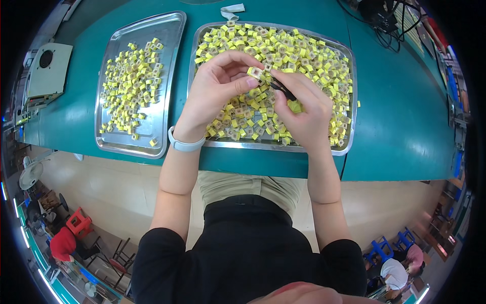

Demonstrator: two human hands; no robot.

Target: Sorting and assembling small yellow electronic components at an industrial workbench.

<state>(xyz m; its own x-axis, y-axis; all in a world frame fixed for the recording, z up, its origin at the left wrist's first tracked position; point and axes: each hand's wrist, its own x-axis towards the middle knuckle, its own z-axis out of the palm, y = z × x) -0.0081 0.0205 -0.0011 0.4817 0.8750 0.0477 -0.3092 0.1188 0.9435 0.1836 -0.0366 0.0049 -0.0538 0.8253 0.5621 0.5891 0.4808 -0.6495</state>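
Observation:
Over the large metal tray (349,71), my left hand (215,88) pinches a small yellow-taped electronic component (255,72), seemingly a little transformer, between thumb and fingers. My right hand (306,109) is closed around black tweezers (283,89), whose tips point toward that component. Whether the tips touch it is too small to tell. Beneath both hands, the tray is heaped with many similar yellow components (316,66), some showing thin metal legs. To the left, a narrower metal tray (121,45) carries a smaller, looser spread of them (129,83).
All this rests on a green-topped table (400,126). A white box-shaped device (48,71) stands at the far left, and black cables (387,23) lie at the back right. A crumpled white strip (232,11) is behind the large tray. Other people work farther off.

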